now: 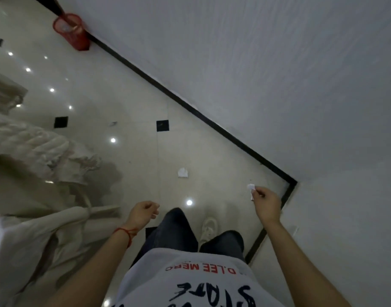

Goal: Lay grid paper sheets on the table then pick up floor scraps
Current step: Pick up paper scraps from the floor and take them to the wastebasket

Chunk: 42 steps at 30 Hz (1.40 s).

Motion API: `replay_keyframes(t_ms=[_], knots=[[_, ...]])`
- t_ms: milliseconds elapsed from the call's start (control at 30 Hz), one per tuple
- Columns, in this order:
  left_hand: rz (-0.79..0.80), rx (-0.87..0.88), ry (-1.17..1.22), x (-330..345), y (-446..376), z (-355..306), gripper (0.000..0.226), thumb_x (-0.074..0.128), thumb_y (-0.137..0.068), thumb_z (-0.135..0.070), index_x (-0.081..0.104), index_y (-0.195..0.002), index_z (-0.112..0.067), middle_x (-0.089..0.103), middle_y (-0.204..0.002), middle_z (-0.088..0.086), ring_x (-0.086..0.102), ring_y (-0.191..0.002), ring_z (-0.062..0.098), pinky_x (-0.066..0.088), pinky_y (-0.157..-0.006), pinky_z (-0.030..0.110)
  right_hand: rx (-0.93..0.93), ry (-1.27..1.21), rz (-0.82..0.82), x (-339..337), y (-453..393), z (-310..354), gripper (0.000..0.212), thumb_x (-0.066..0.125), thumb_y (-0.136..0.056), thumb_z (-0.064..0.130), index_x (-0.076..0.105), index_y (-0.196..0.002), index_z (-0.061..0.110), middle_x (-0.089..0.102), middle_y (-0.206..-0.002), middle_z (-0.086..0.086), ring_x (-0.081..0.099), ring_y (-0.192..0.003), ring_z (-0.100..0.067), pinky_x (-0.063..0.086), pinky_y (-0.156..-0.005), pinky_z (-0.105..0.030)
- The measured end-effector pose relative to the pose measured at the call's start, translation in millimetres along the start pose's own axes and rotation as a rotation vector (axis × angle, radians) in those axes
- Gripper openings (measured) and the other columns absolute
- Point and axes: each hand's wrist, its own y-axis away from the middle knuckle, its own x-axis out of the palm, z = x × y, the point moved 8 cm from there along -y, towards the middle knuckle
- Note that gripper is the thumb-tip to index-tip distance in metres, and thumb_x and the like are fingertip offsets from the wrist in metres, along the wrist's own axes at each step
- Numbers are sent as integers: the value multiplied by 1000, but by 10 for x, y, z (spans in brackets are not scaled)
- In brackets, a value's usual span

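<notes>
My right hand (266, 203) is held out above the floor at the right, its fingertips pinched on a small white paper scrap (251, 189). Curled loosely, my left hand (143, 213) hangs lower centre; a tiny white bit shows by its fingers, too small to identify. One crumpled white scrap (182, 172) lies on the glossy tile floor ahead of my feet. A smaller greyish scrap (112, 123) lies farther off on the floor. No grid paper sheets or table top are in view.
A red mesh waste basket (71, 29) stands against the white wall (256, 74) at the top left. A black skirting line (190, 109) runs along the wall to a corner at the right. A carved pale furniture piece (35, 151) fills the left side.
</notes>
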Motion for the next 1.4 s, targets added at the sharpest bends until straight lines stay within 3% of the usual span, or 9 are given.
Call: replay_keyframes(t_ms=[333, 500, 633, 733, 800, 1000, 1133, 1267, 1400], knots=[[-106, -236, 197, -414, -662, 13, 20, 44, -94, -12, 61, -100, -3, 61, -82, 10, 54, -67, 15, 39, -59, 22, -45, 31, 191, 1041, -1271, 843, 15, 59, -88, 15, 69, -95, 5, 63, -76, -5, 61, -74, -22, 53, -79, -38], [-106, -210, 209, -647, -1367, -459, 20, 45, -95, -14, 61, -103, -4, 59, -76, 2, 54, -69, 13, 37, -58, 17, -12, 33, 274, 1593, -1699, 1033, 9, 60, -88, 18, 69, -89, 14, 60, -68, 8, 60, -69, -15, 46, -65, -6], [-83, -192, 194, -614, -2047, -760, 19, 49, -93, -17, 62, -99, -5, 60, -76, 2, 56, -78, 19, 39, -57, 17, -19, 73, 318, 1984, -2126, 1028, 12, 59, -87, 12, 69, -92, 15, 62, -69, 9, 59, -63, 5, 48, -66, -10], [-62, -174, 207, -430, -2610, -850, 15, 50, -93, -18, 62, -96, -9, 61, -79, 3, 56, -75, 17, 40, -58, 16, -2, 127, 364, 2353, -2509, 803, 16, 59, -87, 10, 72, -95, 12, 68, -77, -3, 62, -70, -6, 52, -74, -22], [-56, -181, 231, -270, -3034, -811, 15, 51, -92, -18, 62, -96, -9, 61, -76, 0, 56, -78, 18, 41, -61, 17, 1, 172, 396, 2654, -2803, 601, 16, 59, -86, 9, 72, -96, 10, 69, -83, -6, 63, -76, -17, 50, -72, -16], [-172, -308, 332, 262, -4340, -263, 26, 53, -90, -15, 62, -108, 2, 62, -91, 13, 57, -74, 20, 44, -63, 22, 25, 244, 505, 3690, -3641, -104, 13, 62, -86, 14, 72, -93, 14, 66, -74, -3, 59, -67, -8, 52, -74, -27], [-123, -378, 221, 883, -5124, 272, 35, 59, -87, -20, 57, -120, -6, 61, -115, 18, 58, -108, 29, 40, -81, 22, -16, 314, 558, 4345, -4076, -629, 12, 63, -85, 17, 74, -90, 14, 61, -61, 10, 58, -56, 7, 46, -65, -13], [-46, -340, 85, 1565, -5858, 801, 57, 66, -82, -25, 44, -132, -9, 48, -131, 18, 47, -122, 29, 37, -96, 26, 0, 276, 595, 4856, -4404, -1182, 26, 64, -85, 18, 68, -71, 40, 66, -55, 16, 65, -67, -14, 53, -74, -31], [-15, -284, -127, 2040, -6401, 1233, 83, 70, -77, -31, 23, -144, -20, 22, -146, 12, 31, -130, 30, 37, -103, 40, 8, 210, 591, 5157, -4587, -1655, 28, 63, -85, 11, 66, -74, 37, 70, -66, 20, 66, -60, -4, 58, -76, -30]])
